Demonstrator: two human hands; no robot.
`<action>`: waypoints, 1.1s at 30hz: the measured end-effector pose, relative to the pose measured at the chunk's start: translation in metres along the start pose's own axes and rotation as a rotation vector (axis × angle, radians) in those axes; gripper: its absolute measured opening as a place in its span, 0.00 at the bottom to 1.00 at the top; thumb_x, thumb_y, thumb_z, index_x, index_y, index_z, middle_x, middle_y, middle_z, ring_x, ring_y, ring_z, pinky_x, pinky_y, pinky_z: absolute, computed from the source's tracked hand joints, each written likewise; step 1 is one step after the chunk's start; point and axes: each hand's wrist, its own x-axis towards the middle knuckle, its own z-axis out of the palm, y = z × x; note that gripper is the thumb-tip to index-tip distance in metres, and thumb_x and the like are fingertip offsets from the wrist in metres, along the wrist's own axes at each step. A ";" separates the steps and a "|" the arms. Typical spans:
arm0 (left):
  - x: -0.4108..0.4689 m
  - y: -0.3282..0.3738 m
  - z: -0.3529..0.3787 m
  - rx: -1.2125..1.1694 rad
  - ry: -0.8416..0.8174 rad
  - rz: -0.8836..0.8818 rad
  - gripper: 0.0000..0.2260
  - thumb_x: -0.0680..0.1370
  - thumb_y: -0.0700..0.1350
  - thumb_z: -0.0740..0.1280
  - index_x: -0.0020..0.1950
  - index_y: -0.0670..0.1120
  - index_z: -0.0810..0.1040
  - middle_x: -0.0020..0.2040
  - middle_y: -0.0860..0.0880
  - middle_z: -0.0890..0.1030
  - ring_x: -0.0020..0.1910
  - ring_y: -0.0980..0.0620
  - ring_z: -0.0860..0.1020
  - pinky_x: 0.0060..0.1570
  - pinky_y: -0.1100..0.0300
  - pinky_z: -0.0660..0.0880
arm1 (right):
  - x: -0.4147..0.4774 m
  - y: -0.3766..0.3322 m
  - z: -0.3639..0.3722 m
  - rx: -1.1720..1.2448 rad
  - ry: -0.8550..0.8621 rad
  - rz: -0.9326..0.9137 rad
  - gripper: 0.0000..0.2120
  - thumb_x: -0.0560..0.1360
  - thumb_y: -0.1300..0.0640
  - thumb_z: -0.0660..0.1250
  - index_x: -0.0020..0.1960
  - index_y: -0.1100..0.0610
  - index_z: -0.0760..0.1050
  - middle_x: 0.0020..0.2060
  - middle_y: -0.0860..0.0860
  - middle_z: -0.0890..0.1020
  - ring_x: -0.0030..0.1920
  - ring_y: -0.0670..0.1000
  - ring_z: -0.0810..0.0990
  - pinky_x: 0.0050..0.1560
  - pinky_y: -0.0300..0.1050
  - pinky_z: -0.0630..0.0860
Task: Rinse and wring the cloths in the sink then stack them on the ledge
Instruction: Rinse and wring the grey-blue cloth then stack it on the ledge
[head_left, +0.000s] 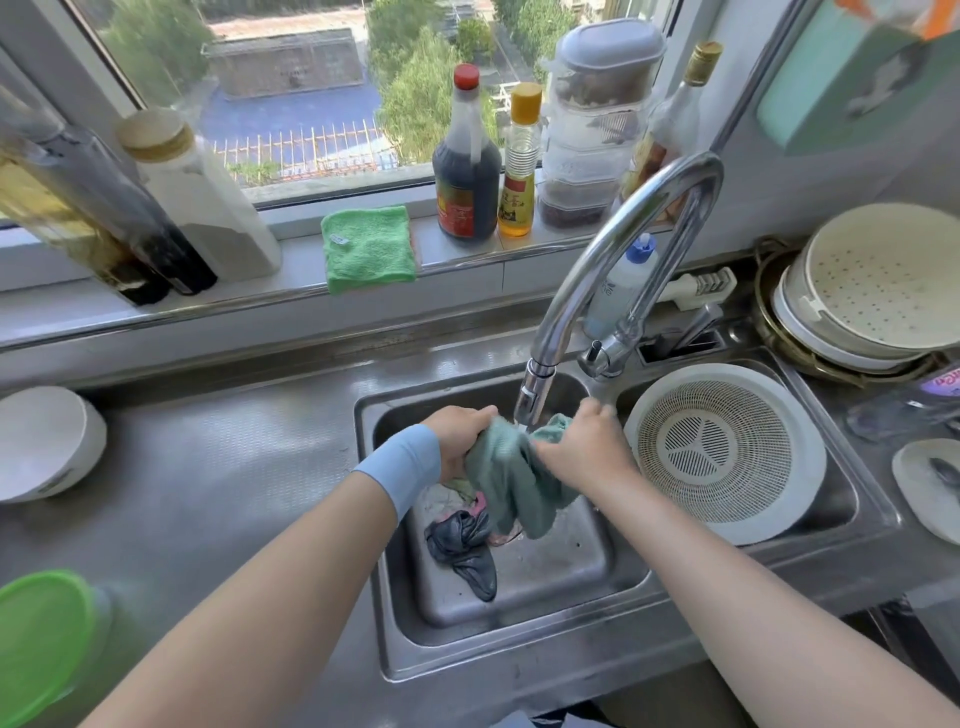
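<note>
Presently, over the left sink basin (561, 566):

1. Grey-green cloth (511, 480). It is held up above the basin floor, its top edge bunched just under the faucet spout (535, 389) and its lower part hanging in wet folds.
2. Left hand (462, 436), with a pale blue wristband (402, 462) on the wrist. The fingers are curled tightly round the left end of the grey-green cloth.
3. Right hand (576, 449). The fingers are closed over the right upper corner of the same cloth, so both hands have hold of it and it is gathered between them.
4. Dark cloth (465, 545). It lies crumpled on the basin floor, below and to the left of the hanging cloth.
5. Pink cloth (480, 505). It is only partly seen, tucked between the dark cloth and the held one (how far it extends cannot be told).
6. Bright green cloth (369, 249). It is folded square on the window ledge (291, 280), with its front edge overhanging a little.

Other things on the ledge:
- Left of the green cloth is a white jug (202, 202).
- To its right are a dark sauce bottle (465, 176), a yellow-capped bottle (519, 166) and a stack of clear lidded containers (597, 130).

Right basin: a white colander (727, 452) rests inside it.

Counter:
- A white bowl (41, 441) is at far left.
- A green lid (41, 639) is at near left.
- A perforated cream basin (878, 275) sits on stacked dishes at far right.
</note>
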 end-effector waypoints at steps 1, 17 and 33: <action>0.000 0.003 0.002 -0.021 -0.003 -0.006 0.16 0.84 0.51 0.58 0.63 0.40 0.76 0.59 0.39 0.82 0.49 0.43 0.83 0.44 0.53 0.82 | 0.000 0.000 0.003 0.053 -0.012 -0.094 0.29 0.71 0.45 0.69 0.68 0.58 0.69 0.63 0.56 0.72 0.65 0.57 0.72 0.65 0.50 0.70; -0.004 0.016 -0.031 0.860 0.162 0.195 0.14 0.80 0.59 0.62 0.51 0.52 0.82 0.42 0.51 0.82 0.40 0.51 0.78 0.44 0.56 0.76 | 0.008 0.010 -0.002 0.478 -0.361 -0.156 0.11 0.80 0.53 0.66 0.44 0.57 0.82 0.38 0.52 0.84 0.40 0.46 0.78 0.46 0.46 0.74; 0.012 -0.038 0.020 -0.065 0.169 0.101 0.09 0.79 0.45 0.69 0.53 0.41 0.85 0.47 0.41 0.86 0.46 0.43 0.83 0.50 0.49 0.82 | -0.011 -0.015 0.033 0.417 -0.162 0.032 0.14 0.81 0.45 0.57 0.49 0.54 0.74 0.49 0.53 0.81 0.49 0.56 0.77 0.47 0.48 0.70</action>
